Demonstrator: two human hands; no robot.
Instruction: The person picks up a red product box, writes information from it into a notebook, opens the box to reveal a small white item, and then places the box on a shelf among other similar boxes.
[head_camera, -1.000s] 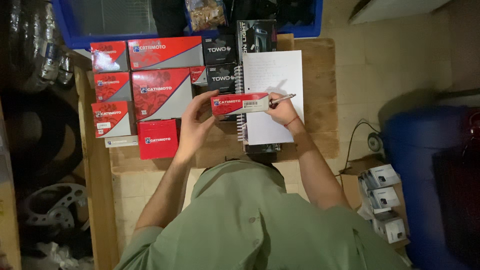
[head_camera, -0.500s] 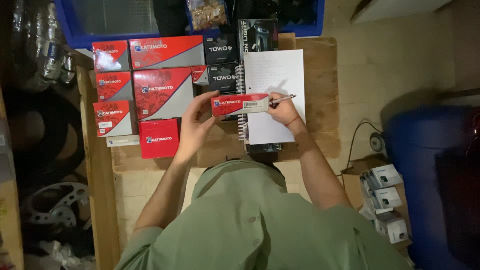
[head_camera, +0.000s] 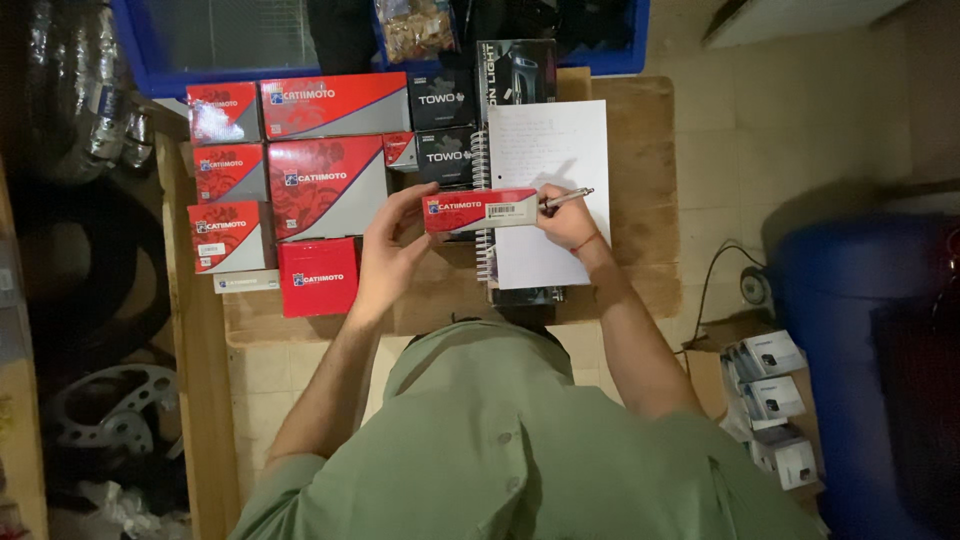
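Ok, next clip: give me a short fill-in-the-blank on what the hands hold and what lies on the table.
1. Both hands hold one long red and ____ box between them.
2. The right hand also holds a ____ over the page.
3. Under that hand lies an open spiral ____ with a white page.
4. The left hand is beside a small all-____ box at the table's near edge.

Missing words: grey; pen; notebook; red

Slim red-and-grey box (head_camera: 480, 211) level above notebook (head_camera: 550, 190)
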